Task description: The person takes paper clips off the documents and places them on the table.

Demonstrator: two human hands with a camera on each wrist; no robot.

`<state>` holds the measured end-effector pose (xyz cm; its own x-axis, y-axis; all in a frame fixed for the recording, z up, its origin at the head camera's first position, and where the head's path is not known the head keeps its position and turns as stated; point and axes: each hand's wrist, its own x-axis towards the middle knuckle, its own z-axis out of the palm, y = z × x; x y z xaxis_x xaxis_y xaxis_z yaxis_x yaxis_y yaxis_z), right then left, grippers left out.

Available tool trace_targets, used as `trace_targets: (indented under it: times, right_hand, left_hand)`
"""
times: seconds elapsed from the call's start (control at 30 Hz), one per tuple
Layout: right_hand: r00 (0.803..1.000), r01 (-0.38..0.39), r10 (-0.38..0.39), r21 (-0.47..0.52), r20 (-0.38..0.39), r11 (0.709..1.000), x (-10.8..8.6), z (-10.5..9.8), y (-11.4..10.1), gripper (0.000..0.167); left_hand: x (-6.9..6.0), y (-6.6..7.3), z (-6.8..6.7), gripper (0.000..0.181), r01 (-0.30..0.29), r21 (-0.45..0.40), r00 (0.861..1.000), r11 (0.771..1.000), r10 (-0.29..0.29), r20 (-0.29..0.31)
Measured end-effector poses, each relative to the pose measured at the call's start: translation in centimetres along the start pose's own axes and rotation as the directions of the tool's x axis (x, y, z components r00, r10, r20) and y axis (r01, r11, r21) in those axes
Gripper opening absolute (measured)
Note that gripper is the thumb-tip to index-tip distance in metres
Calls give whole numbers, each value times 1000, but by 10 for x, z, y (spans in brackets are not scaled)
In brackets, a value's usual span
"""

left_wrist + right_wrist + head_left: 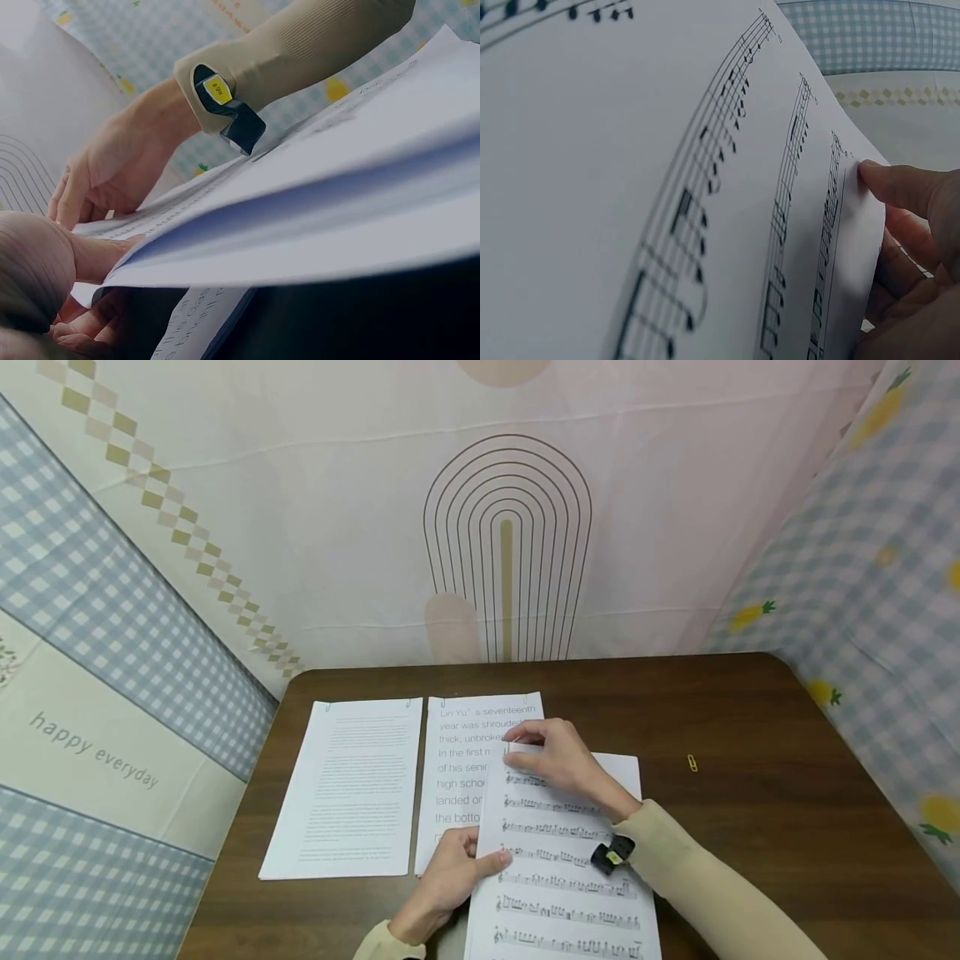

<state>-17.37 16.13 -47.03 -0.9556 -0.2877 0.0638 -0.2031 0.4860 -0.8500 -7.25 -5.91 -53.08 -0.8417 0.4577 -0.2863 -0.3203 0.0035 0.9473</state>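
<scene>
A stack of sheet music [566,868] is lifted at a tilt over the near part of the table. My left hand [457,872] grips its left edge, thumb on the printed side. At the top left corner, my right hand [558,756] pinches the sheets between thumb and fingers; a small greenish clip [506,748] partly shows there. The right wrist view has the right thumb [900,184] on the music face, with fingers behind the paper. In the left wrist view, the sheets [315,217] part slightly along one edge.
Left of the music lies a large-print text stack [453,777], partly covered. Farther left is a small-print stack [363,793]. Both have clips at their top edges. A yellow paper clip [692,763] lies on the brown table [750,710], to the right. Patterned cloth hangs around the table.
</scene>
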Motion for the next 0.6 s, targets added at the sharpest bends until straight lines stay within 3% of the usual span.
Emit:
trace_targets:
  times: [0.6]
  right_hand:
    - [998,-54,55,60,-17,997,0,2,4,22]
  left_hand:
    - [1,-4,7,34,-4,-45,1000,999,5,11]
